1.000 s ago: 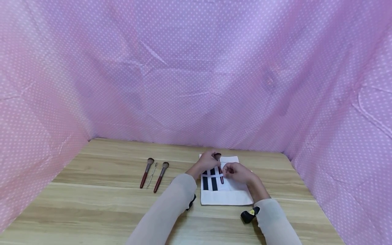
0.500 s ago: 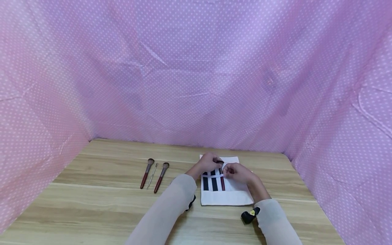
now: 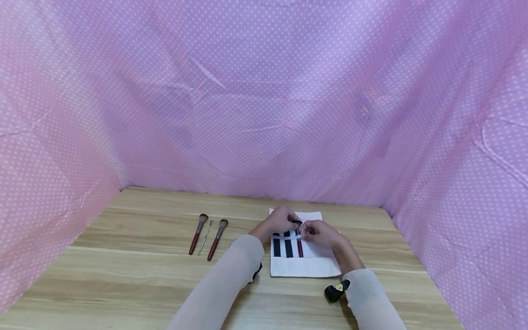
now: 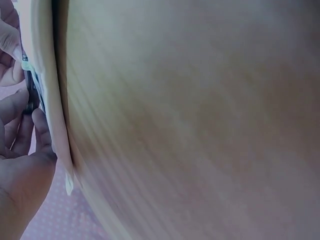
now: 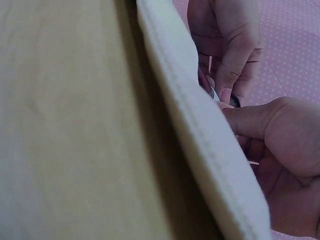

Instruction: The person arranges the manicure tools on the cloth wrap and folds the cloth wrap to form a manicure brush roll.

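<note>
A white fabric brush roll (image 3: pixel 305 267) with dark slots lies spread on the table. A makeup brush (image 3: pixel 299 248) with a dark red handle lies on it, its handle under a thin white elastic band (image 3: pixel 286 237). My left hand (image 3: pixel 282 219) pinches this brush near its dark bristle head; in the left wrist view, thumb and fingers of the left hand (image 4: pixel 25 150) meet at its dark end. My right hand (image 3: pixel 319 233) pinches the elastic band beside the brush, fingers curled. In the right wrist view, the right hand (image 5: pixel 292 150) is partly hidden behind the roll's edge.
To the left on the wooden table (image 3: pixel 136 275) lie two more makeup brushes, one (image 3: pixel 198 233) farther left and one (image 3: pixel 217 239) nearer the roll. A thin metal tool (image 3: pixel 205 237) lies between them. A pink dotted cloth (image 3: pixel 264 114) encloses the table's back and sides.
The brush has slid down toward me under the elastic band, its head dropping closer to the band. My left hand has followed it slightly; my right hand has stayed almost still.
</note>
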The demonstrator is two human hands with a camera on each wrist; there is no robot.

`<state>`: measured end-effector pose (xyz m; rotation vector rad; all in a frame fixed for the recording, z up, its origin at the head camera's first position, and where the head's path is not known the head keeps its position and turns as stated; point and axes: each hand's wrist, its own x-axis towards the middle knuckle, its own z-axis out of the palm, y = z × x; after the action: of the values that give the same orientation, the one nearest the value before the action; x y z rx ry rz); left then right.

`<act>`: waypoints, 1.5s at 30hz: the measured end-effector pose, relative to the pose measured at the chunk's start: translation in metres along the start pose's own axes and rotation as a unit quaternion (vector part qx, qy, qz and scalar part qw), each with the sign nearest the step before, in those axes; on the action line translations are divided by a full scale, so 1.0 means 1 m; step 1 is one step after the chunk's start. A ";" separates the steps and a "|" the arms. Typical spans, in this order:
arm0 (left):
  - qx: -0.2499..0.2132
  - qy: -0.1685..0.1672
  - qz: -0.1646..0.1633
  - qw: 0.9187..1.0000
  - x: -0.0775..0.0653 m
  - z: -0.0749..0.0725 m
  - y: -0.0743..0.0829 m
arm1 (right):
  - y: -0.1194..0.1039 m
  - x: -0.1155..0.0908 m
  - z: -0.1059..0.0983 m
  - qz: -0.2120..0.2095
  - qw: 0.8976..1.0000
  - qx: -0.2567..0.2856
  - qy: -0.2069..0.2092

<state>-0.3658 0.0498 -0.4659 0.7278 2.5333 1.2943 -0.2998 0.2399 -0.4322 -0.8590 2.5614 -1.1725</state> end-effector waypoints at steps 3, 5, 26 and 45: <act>0.000 -0.008 0.008 1.000 0.001 -0.001 -0.002 | 0.004 0.001 0.001 0.003 1.000 -0.003 0.001; 0.000 -0.016 0.012 1.000 0.001 -0.001 -0.003 | 0.012 0.002 0.003 0.009 1.000 -0.006 0.002; 0.004 -0.051 0.024 0.998 0.001 -0.002 -0.003 | 0.040 0.007 -0.003 0.030 0.999 -0.011 0.005; 0.016 -0.053 0.015 0.998 0.000 -0.003 -0.005 | 0.036 -0.012 -0.033 0.086 0.993 -0.073 0.043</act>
<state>-0.3688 0.0454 -0.4676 0.8205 2.4720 1.1934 -0.3181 0.2863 -0.4382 -0.6119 2.7551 -1.0046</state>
